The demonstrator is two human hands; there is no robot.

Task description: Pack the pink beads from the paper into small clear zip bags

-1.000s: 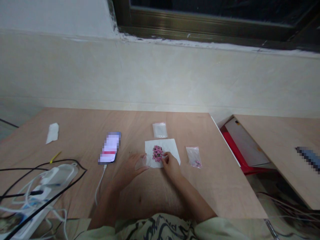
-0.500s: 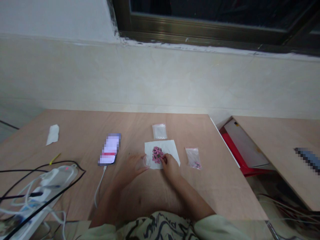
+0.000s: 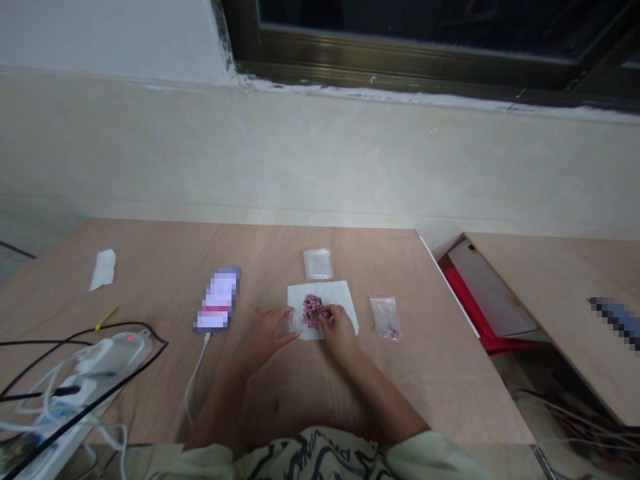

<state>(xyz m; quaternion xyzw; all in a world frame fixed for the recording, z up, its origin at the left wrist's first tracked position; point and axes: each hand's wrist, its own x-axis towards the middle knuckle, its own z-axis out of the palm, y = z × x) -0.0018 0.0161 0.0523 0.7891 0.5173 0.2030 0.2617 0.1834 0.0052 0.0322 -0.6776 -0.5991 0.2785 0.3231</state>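
A small heap of pink and dark beads point(image 3: 313, 311) lies on a white sheet of paper point(image 3: 339, 290). My right hand point(image 3: 341, 328) comes in from the right, thumb and forefinger pinched at the heap's edge. What sits between those fingertips is too small to make out. On the left side, my left hand point(image 3: 270, 331) curves its thumb and fingers around a see-through plastic bag point(image 3: 291, 323), its mouth towards the beads. Right of the paper is a zip bag point(image 3: 385, 317) with a few pink beads in its lower corner. Another clear bag point(image 3: 318, 264) lies beyond the paper.
A phone point(image 3: 217, 300) on a white charging cable point(image 3: 196, 373) lies to the left. Farther left are a power strip point(image 3: 125, 347) with tangled cords, a yellow tie point(image 3: 106, 319) and a scrap of white paper point(image 3: 103, 269). A second table point(image 3: 565, 273) stands across a gap on the right.
My right fingertips have shifted slightly up along the edge of the bead heap. The left hand keeps its place with the clear bag.
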